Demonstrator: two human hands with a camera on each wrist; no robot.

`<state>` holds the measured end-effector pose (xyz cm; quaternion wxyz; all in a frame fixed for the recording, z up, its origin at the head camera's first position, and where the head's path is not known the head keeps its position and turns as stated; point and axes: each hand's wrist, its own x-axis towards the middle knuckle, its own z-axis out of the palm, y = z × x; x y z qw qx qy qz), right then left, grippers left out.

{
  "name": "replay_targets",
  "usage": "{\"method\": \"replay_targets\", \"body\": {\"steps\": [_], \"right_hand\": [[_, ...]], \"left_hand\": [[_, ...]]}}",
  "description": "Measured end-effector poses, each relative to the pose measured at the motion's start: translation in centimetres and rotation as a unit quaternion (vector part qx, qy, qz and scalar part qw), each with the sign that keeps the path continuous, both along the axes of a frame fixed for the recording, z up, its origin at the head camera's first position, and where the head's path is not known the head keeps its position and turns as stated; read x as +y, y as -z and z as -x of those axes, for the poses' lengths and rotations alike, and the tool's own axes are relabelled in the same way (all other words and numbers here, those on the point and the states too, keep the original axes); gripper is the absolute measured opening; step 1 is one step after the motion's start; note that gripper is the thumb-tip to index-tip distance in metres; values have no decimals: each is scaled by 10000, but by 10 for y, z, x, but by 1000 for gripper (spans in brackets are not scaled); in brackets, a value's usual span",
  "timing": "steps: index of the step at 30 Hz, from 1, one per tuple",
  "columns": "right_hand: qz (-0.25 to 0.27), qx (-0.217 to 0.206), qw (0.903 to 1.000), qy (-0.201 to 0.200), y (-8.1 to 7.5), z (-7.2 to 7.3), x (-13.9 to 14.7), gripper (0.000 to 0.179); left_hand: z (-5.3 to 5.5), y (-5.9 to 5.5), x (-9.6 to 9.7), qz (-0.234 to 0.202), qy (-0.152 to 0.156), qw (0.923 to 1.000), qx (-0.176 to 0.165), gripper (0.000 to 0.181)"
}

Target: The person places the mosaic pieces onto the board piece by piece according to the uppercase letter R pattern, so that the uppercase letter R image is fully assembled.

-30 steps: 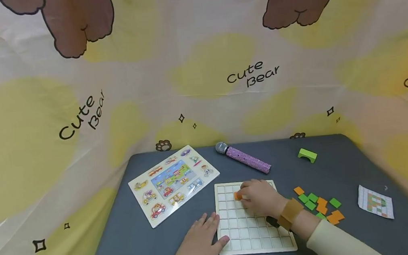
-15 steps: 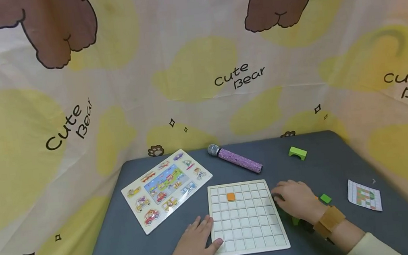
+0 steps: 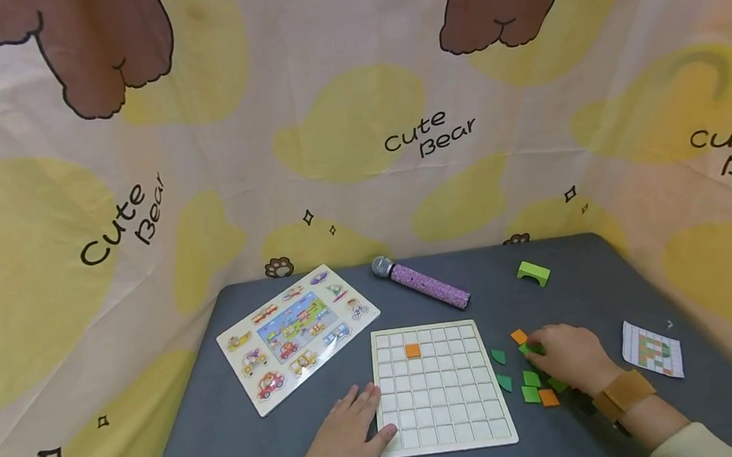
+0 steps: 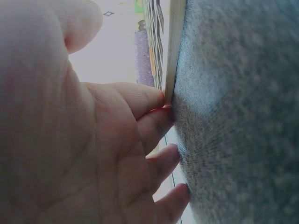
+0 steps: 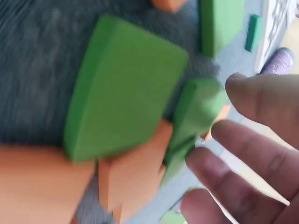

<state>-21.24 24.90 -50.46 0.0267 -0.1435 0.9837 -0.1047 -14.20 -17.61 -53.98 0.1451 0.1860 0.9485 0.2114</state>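
My left hand [image 3: 341, 437] lies at the left edge of the white grid board [image 3: 450, 448]. In the left wrist view its fingers stretch forward, fingertips [image 4: 161, 98] right at the board's edge. One orange square tile [image 3: 412, 351] sits in a cell near the board's upper left. To the right of the board, my right hand [image 3: 573, 357] is over a loose group of tiles. The right wrist view shows thumb and fingers apart, close to a green tile [image 5: 198, 105]. Green and orange tiles lie around it, including a large-looking green tile [image 5: 126, 88]. The hand covers part of the group.
Two dark green curved-edge tiles [image 3: 503, 382] lie along the board's right side. A picture puzzle [image 3: 260, 406] is at the back left, a purple glittery microphone [image 3: 430, 284] behind the board. Right of it are a green arch block [image 3: 533, 272] and a pattern card [image 3: 652, 350].
My right hand lets go of the orange tile on the board and moves right, off the board and over the loose tiles. The left hand stays at the board's edge. The head view shifts slightly.
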Motion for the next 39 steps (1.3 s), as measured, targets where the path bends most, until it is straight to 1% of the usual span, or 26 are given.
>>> {"method": "replay_targets", "body": {"steps": [2,6,8,13,16,18,21,24,27,29,32,37,39], "right_hand": [[-144,110,9998,54,4,2,-3,19],[-251,261,9993,109,5,4,-10,17],[-206,176,9995,143,5,4,-14,16],[-149,-243,9992,267,6,5,-20,18],[-152,-226,9994,231,4,4,-23,18],[-73,-88,9999,121,1,4,-28,16],[149,205,9996,-151,-6,5,-45,14],[347,357,9975,-501,-13,9,-73,12],[407,443,9941,-905,-15,17,-103,12],[380,515,9909,-1182,-14,23,-119,11],[284,608,9875,-1424,-8,32,-136,9],[184,513,9862,-1564,2,41,-147,7],[151,457,9861,-1591,4,43,-148,7]], "left_hand": [[0,-1,0,22,5,10000,40,82],[-2,-3,-1,25,29,9999,161,80],[-3,-5,0,20,20,9999,152,80],[-4,-6,0,29,40,9999,165,80],[-3,-6,0,48,68,9996,252,80],[-3,-5,0,57,81,9996,277,79],[-4,-5,0,53,82,9996,256,79],[-5,-6,0,40,45,9997,218,78],[-5,-8,-1,35,8,9998,217,78],[-5,-8,-1,35,-12,9998,211,78],[-5,-9,0,44,-11,9997,246,78],[-5,-6,0,108,2,9996,261,77],[-4,-5,-1,157,12,9996,214,78]]}}
